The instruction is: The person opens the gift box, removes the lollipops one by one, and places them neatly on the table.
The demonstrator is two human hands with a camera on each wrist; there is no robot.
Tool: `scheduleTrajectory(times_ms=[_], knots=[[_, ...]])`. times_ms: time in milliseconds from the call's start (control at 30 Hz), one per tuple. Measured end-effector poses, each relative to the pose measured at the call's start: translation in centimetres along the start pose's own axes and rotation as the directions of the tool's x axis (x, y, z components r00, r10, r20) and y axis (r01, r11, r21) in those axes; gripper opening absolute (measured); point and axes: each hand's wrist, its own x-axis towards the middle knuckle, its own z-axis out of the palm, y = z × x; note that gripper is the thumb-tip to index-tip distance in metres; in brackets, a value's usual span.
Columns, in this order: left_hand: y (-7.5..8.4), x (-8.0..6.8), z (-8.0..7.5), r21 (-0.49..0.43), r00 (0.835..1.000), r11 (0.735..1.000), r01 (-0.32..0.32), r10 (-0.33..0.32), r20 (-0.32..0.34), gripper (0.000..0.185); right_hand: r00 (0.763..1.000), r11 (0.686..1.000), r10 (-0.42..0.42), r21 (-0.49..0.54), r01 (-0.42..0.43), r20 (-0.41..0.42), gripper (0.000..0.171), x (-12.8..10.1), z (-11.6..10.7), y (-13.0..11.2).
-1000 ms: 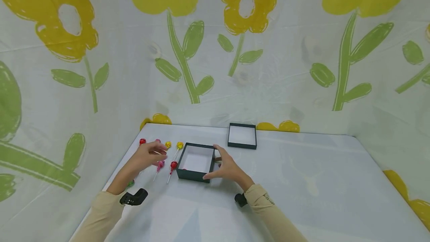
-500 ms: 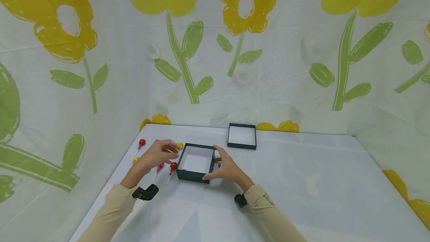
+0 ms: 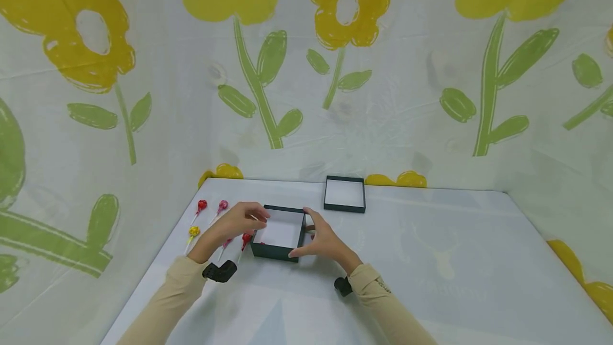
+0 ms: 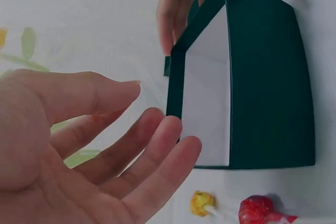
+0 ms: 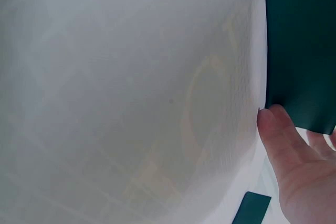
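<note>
A dark green box [image 3: 275,252] with a white inside stands uncovered on the table. My right hand [image 3: 325,236] grips its right side, thumb at the near corner and fingers toward the far one. My left hand [image 3: 239,221] hovers at the left rim, fingertips overlapping the opening. In the left wrist view its fingers [image 4: 163,140] are loosely bent and apart from the thumb, with nothing between them. Just left of the box lie a red lollipop [image 4: 256,209] and a yellow lollipop [image 4: 202,203]. A small pinkish spot shows inside the box by the front wall.
Farther left lie another red lollipop [image 3: 201,204], a pink lollipop [image 3: 222,205] and another yellow lollipop [image 3: 193,231]. The matching shallow lid [image 3: 345,208] rests near the table's back edge. A flower-printed sheet [image 3: 392,100] hangs behind the table.
My left hand has moved right, from above the lollipops to the box's left rim, uncovering lollipops at the far left. My right hand has stayed on the box.
</note>
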Motion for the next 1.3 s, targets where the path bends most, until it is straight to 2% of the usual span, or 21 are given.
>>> scheduleTrajectory(times_ms=[167,433,667,800,1100,1167,1300], knots=[[0.6,1.0,0.9,-0.017,0.994,1.0,0.012,-0.011,0.106,0.022,1.0,1.0,-0.001,0.001,0.001,-0.004,0.118,-0.1,0.0,-0.1],[0.9,2.4,2.6,0.07,0.966,0.997,0.011,-0.029,0.255,0.026,1.0,1.0,-0.003,-0.018,0.003,0.011,0.12,0.1,0.2,0.4],[0.9,3.4,3.7,0.17,0.956,0.984,0.061,-0.107,0.273,0.024,1.0,1.0,-0.008,-0.025,0.008,0.006,0.118,0.1,0.0,0.4],[0.7,3.5,4.0,0.211,0.957,0.977,0.044,-0.102,0.273,0.022,1.0,1.0,-0.017,-0.022,0.017,0.007,0.119,0.1,-0.1,0.4],[0.8,3.8,3.9,0.292,0.947,0.954,0.072,-0.157,0.28,0.021,1.0,0.999,-0.023,-0.023,0.023,-0.004,0.119,0.1,-0.1,0.3],[0.7,3.7,4.0,0.288,0.944,0.954,0.078,-0.164,0.288,0.02,1.0,1.0,-0.022,-0.023,0.022,0.002,0.119,0.2,0.0,0.3],[0.2,3.7,4.3,0.217,0.938,0.972,0.088,-0.154,0.31,0.018,1.0,0.999,-0.024,-0.021,0.024,0.002,0.118,0.1,0.1,0.2]])
